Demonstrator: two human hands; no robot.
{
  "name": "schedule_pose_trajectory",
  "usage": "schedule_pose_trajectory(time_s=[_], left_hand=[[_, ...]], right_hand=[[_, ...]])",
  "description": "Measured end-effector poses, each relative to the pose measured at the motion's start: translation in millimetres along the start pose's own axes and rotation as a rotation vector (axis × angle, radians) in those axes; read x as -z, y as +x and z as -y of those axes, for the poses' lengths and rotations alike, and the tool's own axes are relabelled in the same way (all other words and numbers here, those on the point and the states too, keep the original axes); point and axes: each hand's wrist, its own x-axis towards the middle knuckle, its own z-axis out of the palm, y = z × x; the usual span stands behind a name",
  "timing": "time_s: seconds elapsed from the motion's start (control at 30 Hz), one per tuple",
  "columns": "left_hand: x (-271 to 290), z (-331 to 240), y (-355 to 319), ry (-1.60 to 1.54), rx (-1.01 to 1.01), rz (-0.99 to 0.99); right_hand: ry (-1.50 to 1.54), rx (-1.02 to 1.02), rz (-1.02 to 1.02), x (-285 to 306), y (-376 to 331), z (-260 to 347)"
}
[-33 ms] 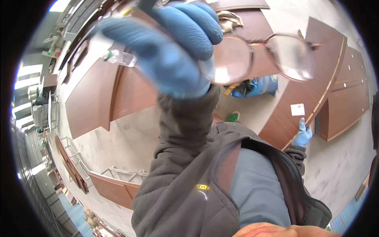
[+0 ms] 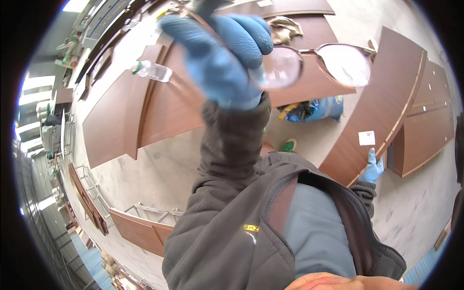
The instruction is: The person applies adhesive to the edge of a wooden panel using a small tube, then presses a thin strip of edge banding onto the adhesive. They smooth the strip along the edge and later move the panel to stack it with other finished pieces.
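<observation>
My left hand (image 2: 220,58), in a blue glove, is raised close to the view, with its fingers curled. It grips the side of a pair of thin-framed eyeglasses (image 2: 316,50); blur hides the exact hold. A dark strip (image 2: 209,7) shows above the fingers. My right hand (image 2: 371,170), gloved in blue too, holds the long edge of a brown panel (image 2: 360,116) on the right. One finger lies on its face, just below a white label (image 2: 367,138); the other fingers are partly hidden.
Brown panels (image 2: 113,121) lie on the left, a clear bottle (image 2: 153,71) by them. Beyond are a crumpled cloth (image 2: 284,30) and a blue bag (image 2: 325,108). More panels (image 2: 427,135) stand at the right. A metal rack (image 2: 150,210) holds panels at the lower left.
My left hand has shifted slightly right and up, and the eyeglasses have tilted and risen a little. My right hand keeps its place on the panel edge.
</observation>
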Motion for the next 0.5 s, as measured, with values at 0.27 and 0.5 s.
schedule_pose_trajectory(time_s=[0.27,0.5], left_hand=[[188.7,6.0,-10.6,0.098,0.815,-0.854],[506.4,-52.8,62.7,0.071,1.000,-1.058]], right_hand=[[-0.058,-0.003,-0.145,-38.5,-19.8,12.0],[-0.068,-0.149,-0.365,-102.8,-53.8,-8.2]])
